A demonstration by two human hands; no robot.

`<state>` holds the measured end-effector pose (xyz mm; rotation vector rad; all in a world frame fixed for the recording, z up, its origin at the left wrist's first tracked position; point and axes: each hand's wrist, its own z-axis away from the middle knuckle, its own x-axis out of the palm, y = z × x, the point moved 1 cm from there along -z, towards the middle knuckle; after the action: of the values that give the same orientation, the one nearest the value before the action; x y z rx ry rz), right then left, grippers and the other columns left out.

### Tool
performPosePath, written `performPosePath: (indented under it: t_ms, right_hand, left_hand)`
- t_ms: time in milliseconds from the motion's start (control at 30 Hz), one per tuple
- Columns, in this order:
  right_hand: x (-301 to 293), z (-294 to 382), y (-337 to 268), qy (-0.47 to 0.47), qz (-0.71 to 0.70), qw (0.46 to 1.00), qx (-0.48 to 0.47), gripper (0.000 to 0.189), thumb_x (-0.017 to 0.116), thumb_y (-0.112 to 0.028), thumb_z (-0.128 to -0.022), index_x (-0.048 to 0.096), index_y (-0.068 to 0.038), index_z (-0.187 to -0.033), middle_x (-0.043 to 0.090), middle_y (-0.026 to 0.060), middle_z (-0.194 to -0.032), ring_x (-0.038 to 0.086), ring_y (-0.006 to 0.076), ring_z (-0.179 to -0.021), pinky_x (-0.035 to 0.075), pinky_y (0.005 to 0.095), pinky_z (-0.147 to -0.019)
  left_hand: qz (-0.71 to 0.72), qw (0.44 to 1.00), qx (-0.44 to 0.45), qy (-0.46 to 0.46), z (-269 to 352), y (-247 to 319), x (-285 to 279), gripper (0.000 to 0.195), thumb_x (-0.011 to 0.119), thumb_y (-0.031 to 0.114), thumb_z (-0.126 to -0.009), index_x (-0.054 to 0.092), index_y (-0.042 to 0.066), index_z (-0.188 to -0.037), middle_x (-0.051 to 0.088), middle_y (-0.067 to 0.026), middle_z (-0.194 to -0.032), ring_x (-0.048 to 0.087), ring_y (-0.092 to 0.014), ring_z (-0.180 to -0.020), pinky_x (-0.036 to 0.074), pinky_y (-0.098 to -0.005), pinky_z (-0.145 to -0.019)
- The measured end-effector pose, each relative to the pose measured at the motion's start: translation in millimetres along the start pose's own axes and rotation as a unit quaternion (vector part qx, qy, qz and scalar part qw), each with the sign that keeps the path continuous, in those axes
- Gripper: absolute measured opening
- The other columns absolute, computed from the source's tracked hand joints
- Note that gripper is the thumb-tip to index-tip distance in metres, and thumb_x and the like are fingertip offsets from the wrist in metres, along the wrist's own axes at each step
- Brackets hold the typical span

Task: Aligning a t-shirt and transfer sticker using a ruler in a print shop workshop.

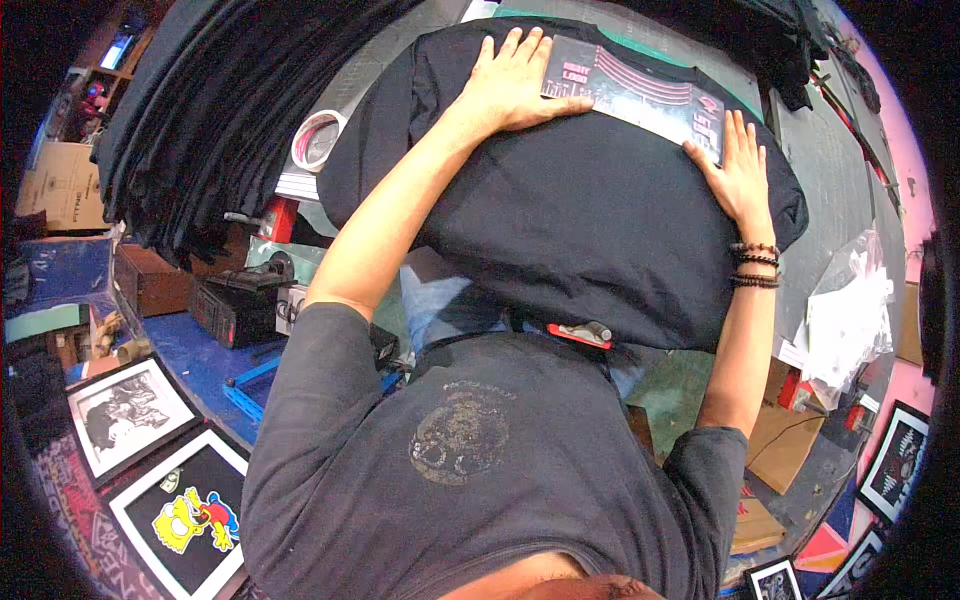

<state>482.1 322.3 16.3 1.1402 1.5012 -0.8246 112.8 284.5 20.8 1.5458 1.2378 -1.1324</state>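
A black T-shirt [570,202] is spread on the work surface before me, its neckline pointing away. Across the chest just below the collar lies a clear plastic T-shirt alignment ruler [637,94] with pink and white markings. My left hand [510,82] rests flat on the shirt at the ruler's left end, fingers spread and thumb along its lower edge. At the other end, my right hand [735,165] lies on the cloth with its thumb by the ruler's lower corner. Neither hand is closed around anything.
A stack of black garments [217,112] drapes at the left, near a roll of tape [317,140]. Clear plastic bags [847,322] lie at the right. A red-handled tool [581,335] sits at my waist. Framed pictures [184,517] stand lower left.
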Motion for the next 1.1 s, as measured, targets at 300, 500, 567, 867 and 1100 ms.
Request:
performPosePath:
  t_ms: [300,500,567,867,1100]
  right_hand:
    - [-0.3,-0.5,-0.6,0.002,-0.003,1.0,0.003,0.112,0.047,-0.085,-0.087,0.029,-0.004,-0.162,0.025,0.0164,-0.17,0.02,0.0357,-0.158,0.017,0.0563,-0.126]
    - [-1.8,0.9,-2.5,0.024,-0.01,1.0,0.001,0.113,0.048,-0.086,-0.087,0.032,-0.003,-0.161,0.029,0.018,-0.169,0.024,0.0367,-0.157,0.019,0.0563,-0.126]
    - [-1.8,1.6,-2.6,0.03,-0.014,0.999,-0.002,0.113,0.048,-0.086,-0.086,0.032,-0.003,-0.161,0.029,0.018,-0.169,0.024,0.0368,-0.157,0.019,0.0561,-0.126]
    - [-4.5,1.4,-4.6,0.018,0.002,1.0,0.002,0.113,0.047,-0.087,-0.087,0.03,-0.004,-0.162,0.028,0.0174,-0.169,0.023,0.036,-0.157,0.019,0.0553,-0.126]
    - [-6.5,2.3,-6.6,0.001,0.012,1.0,0.012,0.107,0.048,-0.082,-0.09,0.029,-0.006,-0.163,0.027,0.0158,-0.17,0.02,0.034,-0.159,0.017,0.0537,-0.127]
  left_hand:
    - [-0.002,1.0,0.002,-0.004,0.4,0.2,-2.2,0.12,0.043,0.092,-0.084,0.028,0.001,-0.162,0.024,-0.0181,-0.17,0.018,-0.035,-0.159,0.013,-0.0578,-0.127]
    - [-0.024,1.0,0.003,-0.016,-0.5,0.3,-2.7,0.118,0.043,0.089,-0.086,0.026,0.001,-0.163,0.023,-0.0179,-0.171,0.018,-0.034,-0.159,0.013,-0.0558,-0.128]
    - [-0.032,0.999,0.003,-0.022,-0.8,0.1,-2.9,0.118,0.043,0.089,-0.086,0.025,0.001,-0.163,0.023,-0.0178,-0.171,0.018,-0.033,-0.159,0.013,-0.0556,-0.128]
    - [-0.026,0.999,0.009,-0.015,-1.5,-1.3,-1.7,0.118,0.043,0.089,-0.086,0.027,-0.001,-0.161,0.023,-0.0188,-0.17,0.019,-0.034,-0.159,0.013,-0.0567,-0.127]
    - [-0.02,1.0,0.01,-0.011,-1.4,-2.3,0.6,0.119,0.043,0.09,-0.086,0.026,-0.001,-0.162,0.023,-0.0187,-0.17,0.018,-0.034,-0.159,0.013,-0.0571,-0.127]
